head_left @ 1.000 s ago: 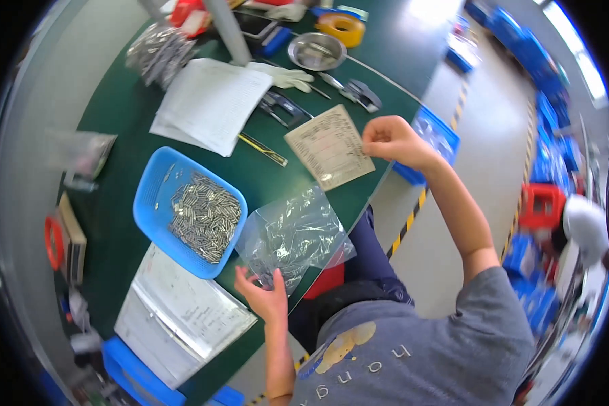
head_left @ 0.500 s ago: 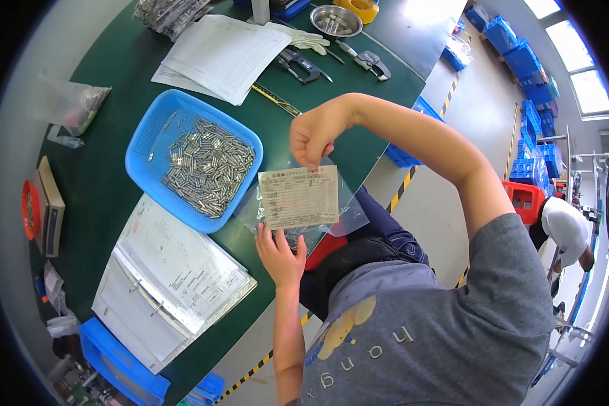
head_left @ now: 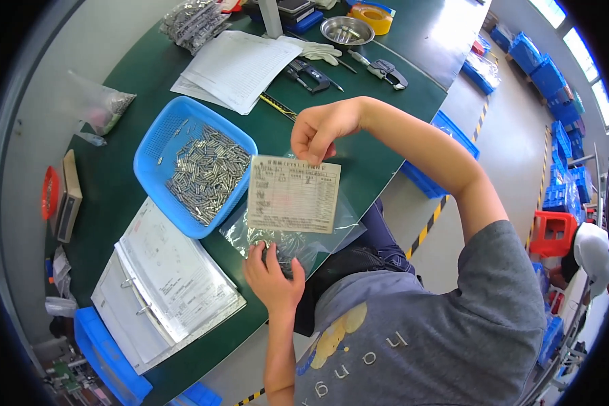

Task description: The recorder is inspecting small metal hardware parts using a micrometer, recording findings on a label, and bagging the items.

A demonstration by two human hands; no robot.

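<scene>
A printed paper card hangs by its top edge from my right hand, which pinches it between thumb and fingers. Below and partly behind the card, a clear plastic bag lies at the near edge of the green table, with small dark or shiny pieces in it that I cannot make out. My left hand rests on the bag with its fingers apart, fingertips touching the film. To the left stands a blue plastic basket holding many small metal pins.
An open ring binder lies left of my left hand. Farther back are a stack of papers, a micrometer, another measuring tool, white gloves, a metal bowl and yellow tape. A red stool stands on the floor.
The card has risen slightly and faces me more squarely, uncovering more of the bag. My left hand has moved from the card's lower edge onto the bag. The whole view has shifted a little.
</scene>
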